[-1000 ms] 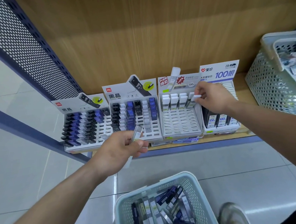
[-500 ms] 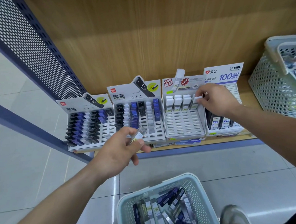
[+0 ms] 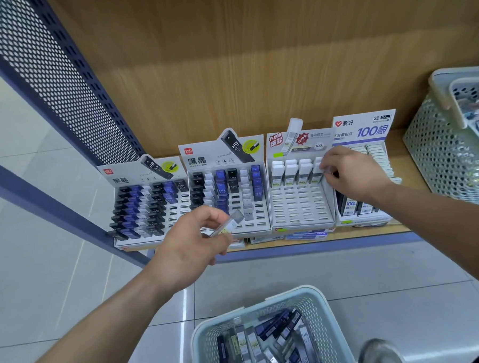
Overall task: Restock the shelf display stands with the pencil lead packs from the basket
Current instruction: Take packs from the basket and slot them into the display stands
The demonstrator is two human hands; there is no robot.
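- The wooden shelf (image 3: 406,158) is low down in front of me.
- My basket (image 3: 256,309) sits on the floor by my feet. Many pencil lead packs (image 3: 269,343) lie mixed up inside it.
- Another basket (image 3: 436,148) stands on the right end of the shelf.
- Four display stands sit side by side on the shelf. The left stand (image 3: 140,211) and the second stand (image 3: 251,216) hold black, blue and white packs. The white stand (image 3: 300,206) has two rows of white-topped packs at its back. The last stand (image 3: 363,131) says "100" on its card.
- My right hand (image 3: 354,172) is at the right side of the white stand. Its fingers are curled and pinch a white-topped pack (image 3: 317,174) in the last column.
- My left hand (image 3: 191,245) is in the air in front of the second stand. It grips a clear pack (image 3: 229,223) between thumb and fingers.
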